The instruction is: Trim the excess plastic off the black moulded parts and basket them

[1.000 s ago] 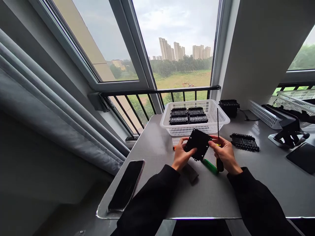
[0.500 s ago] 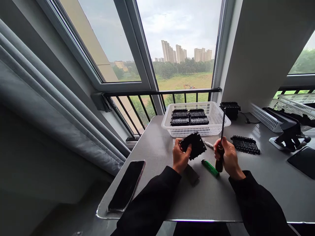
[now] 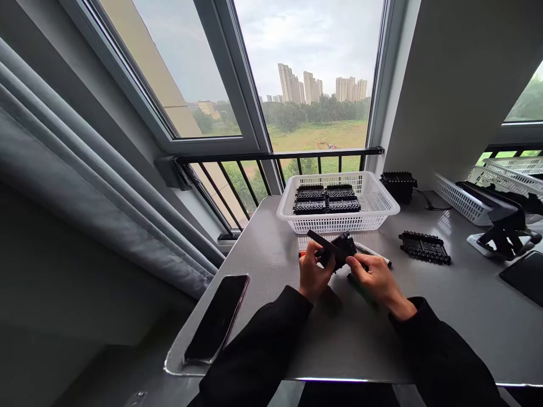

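Observation:
My left hand [image 3: 314,276] grips a black plastic part [image 3: 345,244] with toothed edges, tilted above the table. My right hand [image 3: 375,278] is closed around the handle end of a flat, dark file [image 3: 323,242]. The file's blade lies slantwise across the part, its tip pointing up and to the left past my left fingers. Most of the handle is hidden in my right hand. Below the hands, a green object [image 3: 360,289] lies on the table, partly covered. A white pen [image 3: 373,252] rests behind my right hand, and a small orange end [image 3: 302,254] shows beside my left fingers.
Beyond the hands stands a white plastic basket [image 3: 339,224] with several black toothed parts in it. Another such part [image 3: 425,247] lies to the right, with a stack [image 3: 399,185] behind. A phone [image 3: 218,317] lies at the left edge, and a black stand [image 3: 504,226] is at far right.
My right hand has swung the file down from upright and moved left, so its blade now crosses the black part. My left hand still holds the part.

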A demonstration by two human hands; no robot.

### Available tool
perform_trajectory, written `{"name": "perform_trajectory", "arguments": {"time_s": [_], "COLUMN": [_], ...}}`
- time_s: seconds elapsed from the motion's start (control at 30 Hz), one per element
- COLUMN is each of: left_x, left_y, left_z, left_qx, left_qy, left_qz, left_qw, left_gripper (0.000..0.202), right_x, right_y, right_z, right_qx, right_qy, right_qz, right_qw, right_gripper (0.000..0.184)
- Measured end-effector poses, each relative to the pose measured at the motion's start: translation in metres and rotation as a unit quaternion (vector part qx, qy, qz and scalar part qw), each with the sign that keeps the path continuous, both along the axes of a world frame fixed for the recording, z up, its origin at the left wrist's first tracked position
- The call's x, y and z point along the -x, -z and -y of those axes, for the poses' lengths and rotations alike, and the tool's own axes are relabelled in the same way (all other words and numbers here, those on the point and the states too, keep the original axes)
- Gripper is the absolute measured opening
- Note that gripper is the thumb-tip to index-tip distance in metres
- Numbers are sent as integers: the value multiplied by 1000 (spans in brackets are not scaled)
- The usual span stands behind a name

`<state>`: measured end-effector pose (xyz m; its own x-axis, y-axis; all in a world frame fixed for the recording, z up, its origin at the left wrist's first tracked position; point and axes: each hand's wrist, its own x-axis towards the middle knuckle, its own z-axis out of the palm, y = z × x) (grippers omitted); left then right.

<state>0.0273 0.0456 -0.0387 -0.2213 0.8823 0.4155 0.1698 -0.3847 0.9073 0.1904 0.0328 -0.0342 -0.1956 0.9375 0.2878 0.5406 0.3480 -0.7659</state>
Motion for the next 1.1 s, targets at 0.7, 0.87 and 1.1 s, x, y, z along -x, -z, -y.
{"name": "perform_trajectory", "arguments": {"time_s": [0.7, 0.87, 1.1], "left_x": [2, 3, 2], "left_y": [-8, -5, -4], "left_z": [0, -2, 0], "left_qx": [-7, -2, -9], "left_qy": [-43, -40, -29], "left_qz": [11, 31, 36], "left_qw": [999, 999, 999], "left_gripper": [29, 30, 31], "right_x": [-2, 0, 3], "right_y": [0, -1, 6], "right_z": [3, 5, 1], "right_qx": [-75, -28, -5], "right_qy": [142, 47, -13], "right_qz": [29, -11, 8], "right_qw": [987, 998, 1000], "right_gripper": [46, 49, 51]}}
